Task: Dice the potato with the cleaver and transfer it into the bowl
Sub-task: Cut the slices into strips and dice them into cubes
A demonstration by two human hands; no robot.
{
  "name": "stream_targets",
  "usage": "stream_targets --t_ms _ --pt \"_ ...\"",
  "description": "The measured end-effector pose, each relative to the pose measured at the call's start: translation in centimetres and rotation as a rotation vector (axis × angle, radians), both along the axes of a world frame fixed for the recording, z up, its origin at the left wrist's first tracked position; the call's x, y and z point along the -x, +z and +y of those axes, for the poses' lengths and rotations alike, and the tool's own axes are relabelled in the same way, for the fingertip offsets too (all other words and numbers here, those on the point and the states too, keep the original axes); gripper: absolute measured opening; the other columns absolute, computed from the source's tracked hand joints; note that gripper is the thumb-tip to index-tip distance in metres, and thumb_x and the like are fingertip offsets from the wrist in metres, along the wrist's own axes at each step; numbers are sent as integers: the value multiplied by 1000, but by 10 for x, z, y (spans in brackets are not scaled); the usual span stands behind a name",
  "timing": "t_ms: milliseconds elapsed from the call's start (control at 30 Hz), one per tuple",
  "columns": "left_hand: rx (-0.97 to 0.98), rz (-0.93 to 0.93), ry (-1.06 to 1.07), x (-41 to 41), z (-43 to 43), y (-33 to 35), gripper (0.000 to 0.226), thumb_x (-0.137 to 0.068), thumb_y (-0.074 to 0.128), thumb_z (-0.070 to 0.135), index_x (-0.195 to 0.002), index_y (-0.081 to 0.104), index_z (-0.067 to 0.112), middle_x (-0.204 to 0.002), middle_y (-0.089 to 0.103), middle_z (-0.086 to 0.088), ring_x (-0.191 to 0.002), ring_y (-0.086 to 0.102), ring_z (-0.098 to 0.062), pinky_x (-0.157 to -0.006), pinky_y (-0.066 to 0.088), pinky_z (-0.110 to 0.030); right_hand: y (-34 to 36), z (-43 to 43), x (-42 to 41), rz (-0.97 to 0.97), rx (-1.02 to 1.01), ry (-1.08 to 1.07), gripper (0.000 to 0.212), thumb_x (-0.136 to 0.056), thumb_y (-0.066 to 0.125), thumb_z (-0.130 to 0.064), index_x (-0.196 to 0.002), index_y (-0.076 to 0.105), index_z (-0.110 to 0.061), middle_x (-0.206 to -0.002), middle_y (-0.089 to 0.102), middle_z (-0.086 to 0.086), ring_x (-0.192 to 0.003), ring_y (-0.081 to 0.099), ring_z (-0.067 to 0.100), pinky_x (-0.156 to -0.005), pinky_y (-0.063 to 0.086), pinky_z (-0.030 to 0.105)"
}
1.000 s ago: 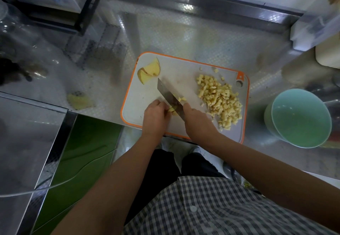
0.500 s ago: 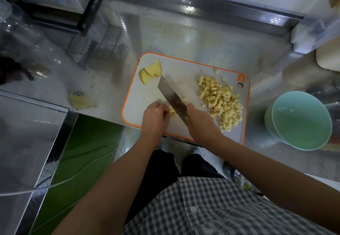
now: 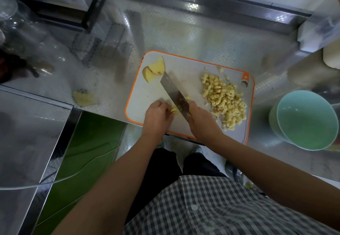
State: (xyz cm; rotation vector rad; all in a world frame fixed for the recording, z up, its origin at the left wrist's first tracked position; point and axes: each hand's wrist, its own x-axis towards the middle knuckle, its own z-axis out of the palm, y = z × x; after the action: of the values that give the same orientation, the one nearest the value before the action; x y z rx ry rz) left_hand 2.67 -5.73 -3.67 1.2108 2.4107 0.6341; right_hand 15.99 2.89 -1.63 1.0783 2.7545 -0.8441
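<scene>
A white cutting board [image 3: 185,69] with an orange rim lies on the steel counter. My right hand [image 3: 201,122] grips the cleaver [image 3: 173,94], whose blade points up-left across the board. My left hand [image 3: 156,115] curls over a small strip of potato [image 3: 173,110] right beside the blade. A heap of diced potato [image 3: 224,98] covers the board's right part. Uncut potato slices [image 3: 153,69] sit at the board's far left corner. The mint-green bowl [image 3: 303,120] stands off the board to the right, with nothing in it.
A potato scrap [image 3: 82,98] lies on the counter left of the board. A steel box surface [image 3: 27,133] fills the near left. Clear containers [image 3: 323,23] and a pale object [image 3: 331,58] stand at the far right. A dark rack [image 3: 88,5] stands at the back left.
The cleaver's tip has swung further from me toward the uncut slices, and the blade has shifted slightly left along the strip under my left hand. Both hands stay near the board's front edge.
</scene>
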Motion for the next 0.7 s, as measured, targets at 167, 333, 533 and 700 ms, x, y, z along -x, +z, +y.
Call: stream_targets --t_ms 167,333,533,700 --pt "5 3 15 1 1 1 13 -72 70 9 -85 73 6 -83 66 -11 -81 61 -30 -71 48 -35 4 -7 3 -67 -51 50 39 -96 38 -4 -135 35 -3 -101 58 15 -87 59 35 -64 31 34" --pt "22 -7 39 0 4 1 13 -73 69 10 -84 73 6 -83 66 -10 -80 60 -29 -69 45 -33 1 -8 12 -107 -46 32 27 -94 35 -2 -120 41 -7 -99 57 12 -86 59 35 -63 31 34" --pt "28 16 17 1 0 0 14 -69 75 16 -80 70 8 -79 62 -11 -78 59 -30 -64 46 -33 -3 -4 13 -13 40 13 29 -98 41 -9 -126 40 -2 -101 60 18 -87 58 39 -65 38 39" --pt "38 53 -17 3 -4 -1 17 -72 74 16 -86 70 7 -81 60 -13 -81 58 -32 -64 46 -34 6 -8 1 17 12 33 32 -96 42 -5 -127 40 1 -96 59 18 -81 59 39 -61 34 35"
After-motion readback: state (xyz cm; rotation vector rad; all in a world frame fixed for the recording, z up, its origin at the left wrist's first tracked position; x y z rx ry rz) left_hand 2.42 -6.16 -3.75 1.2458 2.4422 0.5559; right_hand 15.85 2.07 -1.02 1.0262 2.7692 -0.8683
